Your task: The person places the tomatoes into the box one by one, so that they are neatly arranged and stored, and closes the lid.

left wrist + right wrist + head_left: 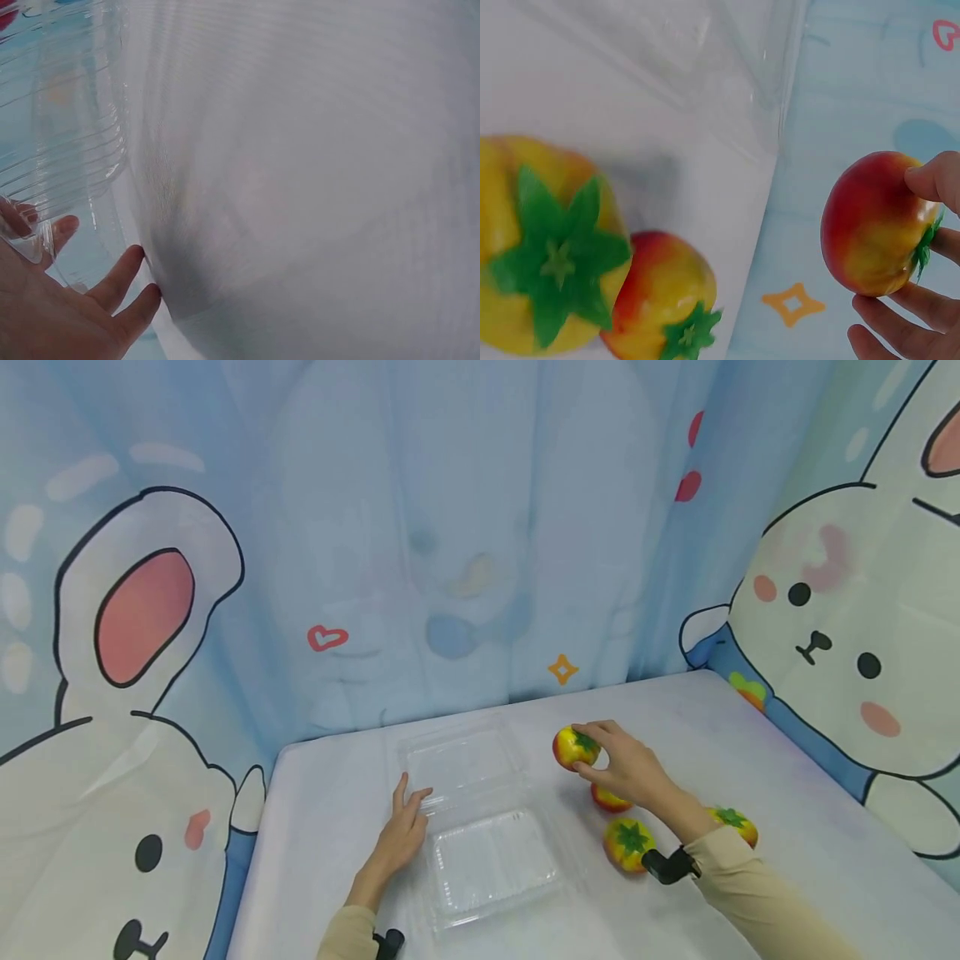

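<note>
In the head view the right hand (630,768) grips a red and yellow fruit (573,748) with a green leafy top, held above the table. The right wrist view shows this fruit (874,225) between the thumb and fingers of the right hand (930,300). At the left edge of a clear, opened plastic box (495,864), the left hand (401,835) rests with fingers spread. Beside the clear plastic (60,150), the left hand (82,315) also shows in the left wrist view.
Three more such fruits lie on the white table (322,810): one (611,798) under the right hand, one (628,843) nearer, one (735,825) partly behind the right forearm. A blue curtain (465,527) with rabbit drawings stands behind the table.
</note>
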`<state>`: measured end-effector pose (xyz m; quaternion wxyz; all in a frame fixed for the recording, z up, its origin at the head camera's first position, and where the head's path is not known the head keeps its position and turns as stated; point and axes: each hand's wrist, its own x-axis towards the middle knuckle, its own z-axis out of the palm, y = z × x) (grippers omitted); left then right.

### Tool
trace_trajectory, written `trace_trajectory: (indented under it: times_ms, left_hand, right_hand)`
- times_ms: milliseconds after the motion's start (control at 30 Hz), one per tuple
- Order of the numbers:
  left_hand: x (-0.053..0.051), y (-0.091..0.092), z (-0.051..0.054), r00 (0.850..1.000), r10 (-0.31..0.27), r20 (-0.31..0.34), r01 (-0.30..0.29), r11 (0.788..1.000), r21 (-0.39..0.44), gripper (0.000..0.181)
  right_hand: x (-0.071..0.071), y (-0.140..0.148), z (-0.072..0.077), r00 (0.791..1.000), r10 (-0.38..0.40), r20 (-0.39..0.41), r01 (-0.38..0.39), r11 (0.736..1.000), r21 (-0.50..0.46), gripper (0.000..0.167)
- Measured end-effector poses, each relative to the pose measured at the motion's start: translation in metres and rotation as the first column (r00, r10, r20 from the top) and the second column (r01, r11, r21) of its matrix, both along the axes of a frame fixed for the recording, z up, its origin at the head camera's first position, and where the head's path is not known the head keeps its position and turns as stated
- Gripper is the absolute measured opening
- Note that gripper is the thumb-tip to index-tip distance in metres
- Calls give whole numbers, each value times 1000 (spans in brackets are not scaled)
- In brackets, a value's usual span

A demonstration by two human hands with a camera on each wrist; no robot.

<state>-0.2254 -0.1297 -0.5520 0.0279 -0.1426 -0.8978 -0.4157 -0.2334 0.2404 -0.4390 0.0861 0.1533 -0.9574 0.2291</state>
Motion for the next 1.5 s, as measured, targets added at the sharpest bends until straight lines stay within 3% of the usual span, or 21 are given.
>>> trace_trajectory:
  times_ms: [233,433,700,1000,1200,1500]
  left_hand:
    - [1,2,0,1000,-1,-17,1,1000,-20,43]
    - [2,3,1,1000,15,-11,-16,1000,-12,43]
    - [3,6,-4,1000,3,8,-3,1000,3,43]
    - [0,4,0,1000,23,-13,-24,999,-21,42]
    - [-1,6,-1,1000,25,3,-25,999,-29,42]
    - [-1,5,-2,999,24,-27,-25,999,-33,40]
  right_hand:
    - [1,-38,-8,992,105,-70,-105,995,6,58]
    - [2,-68,-15,984,170,-56,-170,985,15,57]
    - [12,-91,-31,981,195,2,-195,981,-17,54]
    - [14,-117,-42,975,213,56,-209,975,-75,54]
    - [19,-124,-46,972,228,57,-225,973,-58,53]
    - [30,-136,-58,965,255,55,-255,967,-23,51]
